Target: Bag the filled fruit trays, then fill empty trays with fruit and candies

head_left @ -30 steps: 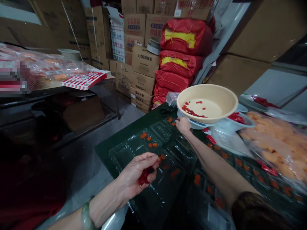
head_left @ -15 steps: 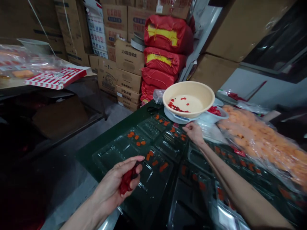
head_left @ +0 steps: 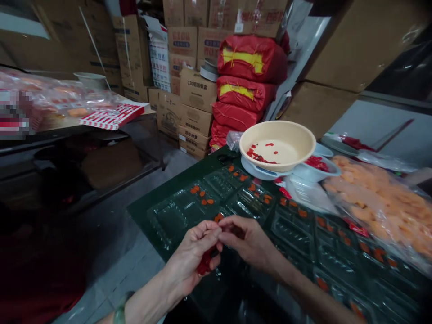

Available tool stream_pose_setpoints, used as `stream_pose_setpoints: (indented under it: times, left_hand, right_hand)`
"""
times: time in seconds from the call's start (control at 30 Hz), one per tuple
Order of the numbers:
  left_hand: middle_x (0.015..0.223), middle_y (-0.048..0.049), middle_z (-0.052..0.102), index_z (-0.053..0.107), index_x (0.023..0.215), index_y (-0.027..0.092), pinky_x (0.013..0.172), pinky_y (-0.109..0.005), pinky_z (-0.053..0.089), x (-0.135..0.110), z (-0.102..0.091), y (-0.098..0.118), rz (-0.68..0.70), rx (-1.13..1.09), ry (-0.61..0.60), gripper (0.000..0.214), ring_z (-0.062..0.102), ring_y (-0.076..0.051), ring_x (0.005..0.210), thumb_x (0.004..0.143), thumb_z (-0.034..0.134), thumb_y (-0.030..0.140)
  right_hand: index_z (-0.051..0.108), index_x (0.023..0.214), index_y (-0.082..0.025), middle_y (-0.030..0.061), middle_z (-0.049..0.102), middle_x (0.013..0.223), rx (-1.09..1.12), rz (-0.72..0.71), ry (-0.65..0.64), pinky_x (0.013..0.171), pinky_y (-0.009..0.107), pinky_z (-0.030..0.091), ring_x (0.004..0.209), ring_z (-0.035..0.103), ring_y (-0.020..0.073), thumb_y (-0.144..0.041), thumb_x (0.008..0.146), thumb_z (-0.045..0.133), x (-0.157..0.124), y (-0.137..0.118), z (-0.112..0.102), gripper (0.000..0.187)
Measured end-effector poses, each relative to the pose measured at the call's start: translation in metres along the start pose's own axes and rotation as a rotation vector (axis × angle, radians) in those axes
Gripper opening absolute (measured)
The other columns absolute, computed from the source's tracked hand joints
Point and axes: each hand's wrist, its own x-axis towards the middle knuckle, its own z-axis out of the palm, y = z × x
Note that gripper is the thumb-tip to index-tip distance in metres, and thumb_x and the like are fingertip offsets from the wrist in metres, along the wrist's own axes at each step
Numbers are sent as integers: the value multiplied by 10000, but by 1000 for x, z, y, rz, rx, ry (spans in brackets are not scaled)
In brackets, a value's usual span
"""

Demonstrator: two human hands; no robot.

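My left hand point(head_left: 189, 256) is curled around a clump of small glossy dark red pieces point(head_left: 204, 266), whose exact kind I cannot make out. My right hand point(head_left: 251, 243) meets it, thumb and forefinger pinched at the left fingertips; whatever lies in that pinch is hidden. Beneath both hands, clear plastic trays point(head_left: 158, 222) with moulded compartments cover a dark green table point(head_left: 141, 204). Flat orange-red pieces point(head_left: 202, 194) lie in small groups in the trays' far compartments.
A cream basin point(head_left: 283, 137) with small red bits stands at the table's far end, beside a pale blue bowl point(head_left: 332, 170) of red pieces. To the right lies a large clear bag of orange chunks point(head_left: 378, 198). Red sacks point(head_left: 251, 58) and cartons point(head_left: 195, 90) are stacked behind.
My right hand has come back from the far trays near the basin to my left hand's fingertips. The view has swung slightly left. The left hand keeps its red pieces.
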Motion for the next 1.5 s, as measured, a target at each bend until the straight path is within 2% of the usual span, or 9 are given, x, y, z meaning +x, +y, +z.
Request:
stream_pose_setpoints:
  times: [0.2, 0.37, 0.53, 0.7, 0.83, 0.93, 1.1, 1.27, 1.5]
  left_hand:
    - [609, 28, 501, 475, 727, 151, 340, -150, 134, -7, -14, 1, -17, -106, 11, 271, 394, -26, 348, 752, 656, 352]
    - [676, 1, 516, 515, 850, 152, 326, -139, 170, -30, -35, 17, -35, -295, 129, 135, 449, -62, 415, 758, 567, 235]
    - [715, -3, 519, 510, 858, 150, 320, -126, 236, -44, -49, 22, 89, -315, 117, 146, 444, -52, 428, 719, 541, 113]
    - [690, 15, 494, 500, 811, 149, 290, -111, 211, -48, -44, 22, 158, -324, 25, 93, 386, -26, 386, 734, 521, 101]
    - [685, 22, 517, 486, 798, 157, 285, -130, 241, -45, -31, 11, 150, -293, -22, 103, 367, -22, 347, 721, 529, 103]
    - [711, 13, 562, 488, 831, 161, 307, -149, 294, -39, -21, -6, 88, -285, -34, 167, 381, -25, 335, 692, 532, 80]
    - [782, -24, 604, 516, 872, 141, 303, -127, 240, -28, -8, -25, 20, -267, -10, 191, 410, -21, 357, 699, 529, 60]
    - [763, -24, 551, 512, 877, 130, 284, -107, 217, -22, -9, -17, 37, -369, 69, 172, 369, -15, 398, 721, 508, 56]
    - [690, 3, 500, 519, 874, 125, 304, -115, 205, -25, 2, -19, 5, -295, 134, 138, 355, -15, 396, 744, 529, 79]
  right_hand:
    - [573, 751, -166, -25, 580, 570, 168, 83, -10, 447, 201, 387, 464, 484, 82, -340, 735, 613, 5, -17, 28, 180]
    - [603, 822, -185, -1, 615, 660, -233, -61, 237, 529, 230, 439, 547, 552, 116, -269, 774, 532, 75, 8, 33, 121]
    - [643, 740, -215, -2, 619, 618, -486, -42, 238, 631, 274, 438, 616, 564, 155, -176, 717, 572, 119, 28, 46, 84]
    - [611, 1060, -192, 35, 620, 783, -238, 18, 163, 560, 244, 442, 639, 556, 134, -307, 842, 444, 75, -1, 60, 299]
    - [601, 875, -157, 18, 564, 673, 468, 324, -245, 406, 203, 378, 562, 522, 122, -398, 799, 486, 3, -25, 71, 277]
    - [586, 748, -142, 8, 544, 617, 672, 383, -225, 408, 181, 358, 539, 485, 94, -468, 724, 603, -37, -23, 69, 327]
    - [583, 697, -153, -56, 454, 489, 523, 349, 84, 367, 186, 264, 396, 361, 54, -477, 677, 661, -60, -2, 54, 334]
    - [590, 692, -182, -32, 514, 536, 56, 175, 478, 461, 229, 369, 474, 446, 100, -336, 678, 628, -29, 26, 25, 160]
    - [630, 1000, -175, 8, 571, 695, -210, -25, 483, 560, 261, 421, 563, 498, 124, -337, 778, 554, -25, 29, 24, 285]
